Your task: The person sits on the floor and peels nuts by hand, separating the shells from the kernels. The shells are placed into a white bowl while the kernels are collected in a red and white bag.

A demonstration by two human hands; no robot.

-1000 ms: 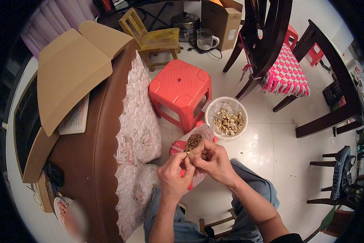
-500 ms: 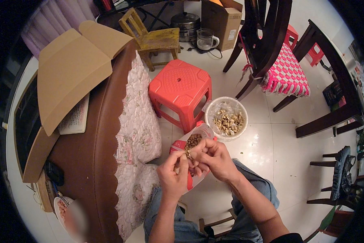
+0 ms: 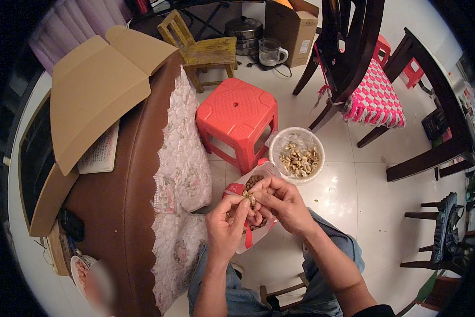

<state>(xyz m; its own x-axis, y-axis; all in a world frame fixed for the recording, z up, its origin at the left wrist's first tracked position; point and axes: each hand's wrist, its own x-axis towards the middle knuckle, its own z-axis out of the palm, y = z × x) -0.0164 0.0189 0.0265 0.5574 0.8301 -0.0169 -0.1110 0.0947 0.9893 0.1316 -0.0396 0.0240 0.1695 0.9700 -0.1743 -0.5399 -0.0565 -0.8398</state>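
Both my hands meet over a white and red carton [image 3: 269,170] that holds small brown nuts [image 3: 254,180]. A pale yellowish nut in its shell [image 3: 249,197] is pinched between them. My left hand [image 3: 226,222] grips it with thumb and index finger. From the other side, my right hand [image 3: 279,203] has its thumb and fingertips on the same nut, its other fingers curled below. The exact kind of nut is too small to tell. Just beyond my right hand, a white basin [image 3: 322,158] lined with clear plastic holds many split shells [image 3: 300,159].
A red plastic stool [image 3: 237,108] stands ahead of the carton. On my left is a brown leather sofa [image 3: 116,211] with a quilted floral cover [image 3: 179,174] and cardboard [image 3: 100,95] on top. A dark wooden chair [image 3: 348,58] and a small yellow chair [image 3: 208,50] stand farther off.
My fingers have shifted slightly around the nut, and more of its pale shell shows between the fingertips. More of the brown nuts show below my hands.
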